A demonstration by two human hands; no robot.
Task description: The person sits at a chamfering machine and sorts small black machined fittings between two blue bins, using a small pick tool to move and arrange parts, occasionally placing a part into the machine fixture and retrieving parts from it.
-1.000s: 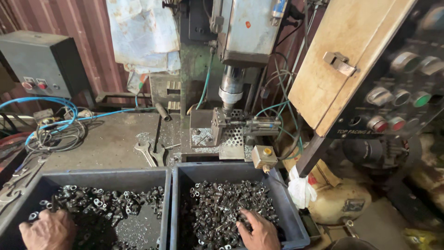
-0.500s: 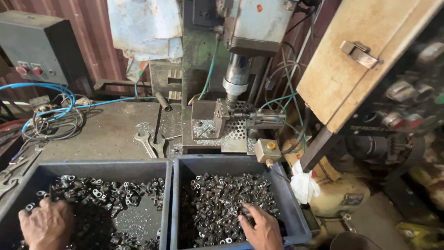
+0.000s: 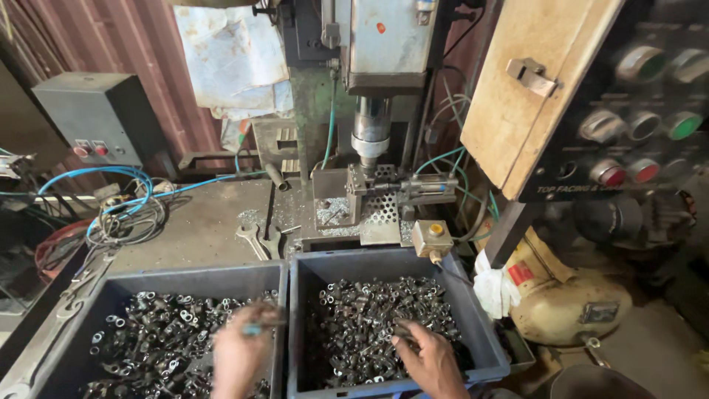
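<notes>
The left hand (image 3: pixel 238 355) pinches a small metal part (image 3: pixel 255 327) over the left bin (image 3: pixel 192 279), the right hand (image 3: pixel 432 358) closes on parts in the right bin (image 3: pixel 369 260), both bins remain well filled.

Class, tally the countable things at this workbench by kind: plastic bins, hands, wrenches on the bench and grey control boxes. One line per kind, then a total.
Dark grey plastic bins of small metal parts: 2
Bare hands: 2, left hand, right hand
Steel open-ended wrenches: 2
Grey metal control box with red buttons: 1
Total: 7
</notes>
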